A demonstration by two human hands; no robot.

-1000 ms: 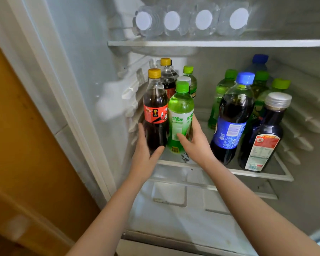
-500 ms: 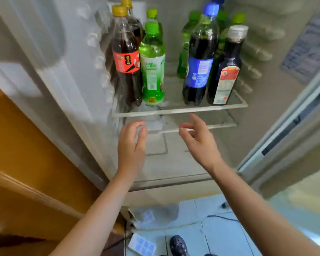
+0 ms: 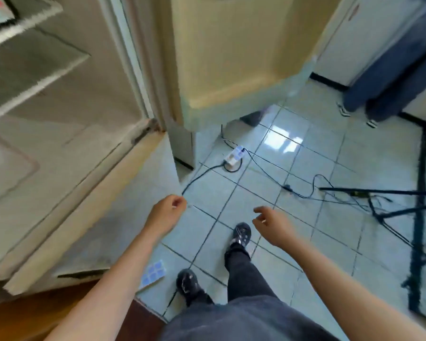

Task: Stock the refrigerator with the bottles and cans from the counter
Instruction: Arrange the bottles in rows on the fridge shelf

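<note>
It was a home kitchen: an open refrigerator (image 3: 59, 134) filled the left of the frame, pale floor tiles (image 3: 268, 183) spread across the middle, a power strip (image 3: 234, 155) lay there

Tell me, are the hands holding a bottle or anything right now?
No, nothing is held. The left hand is loosely curled and the right hand hangs half open, both bare over the tiled floor. No bottle is in view.
</note>
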